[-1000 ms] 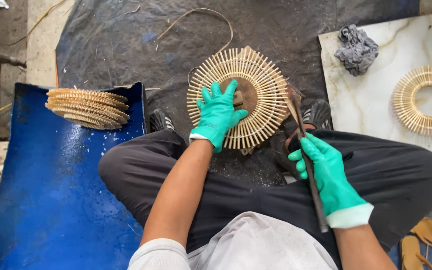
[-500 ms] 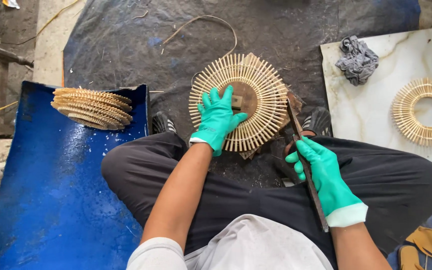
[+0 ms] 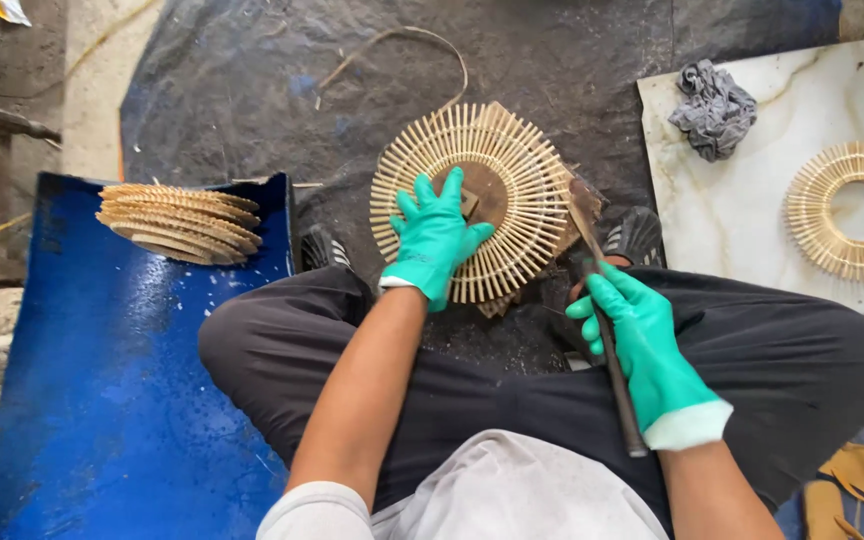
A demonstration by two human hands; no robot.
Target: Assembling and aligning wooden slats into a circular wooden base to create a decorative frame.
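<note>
Ring (image 3: 482,195) of pale radiating sticks

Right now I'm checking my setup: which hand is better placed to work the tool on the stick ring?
Right, probably. The right hand grips the long tool beside the ring; the left hand lies flat on it.

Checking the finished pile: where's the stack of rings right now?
Head view, far left: the stack of rings lies on the blue sheet, left of the left hand.
</note>
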